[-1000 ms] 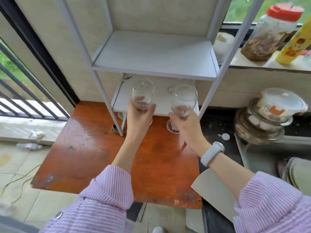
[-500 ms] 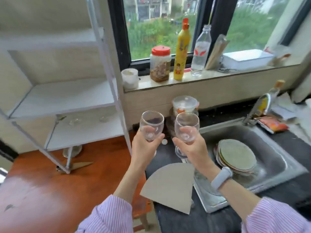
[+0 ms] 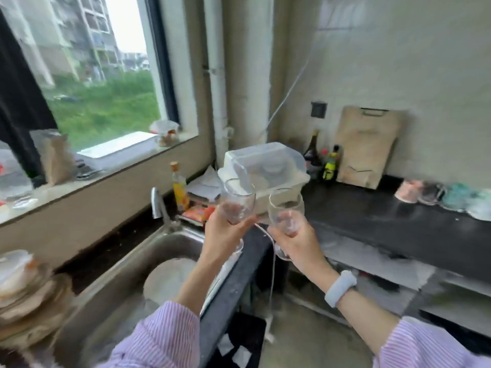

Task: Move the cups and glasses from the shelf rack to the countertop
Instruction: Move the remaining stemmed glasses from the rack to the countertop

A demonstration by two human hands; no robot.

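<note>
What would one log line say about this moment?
left hand: holds wine glass | right hand: holds second glass | both upright, above floor gap | countertop: ahead

Two clear stemmed glasses (image 3: 239,201) (image 3: 286,212), upright, side by side, held aloft.

Two clear wine glasses (image 3: 240,201) rise before a black bench (image 3: 398,216), beside pink-and-white striped sleeves (image 3: 164,338), a pale blue-grey wristband (image 3: 340,288), a yellow-labelled bottle (image 3: 180,188) and a tan cutting board (image 3: 368,144).

Clear glossy wine glasses (image 3: 239,203), matt black countertop (image 3: 372,208), steel sink (image 3: 127,261).
</note>
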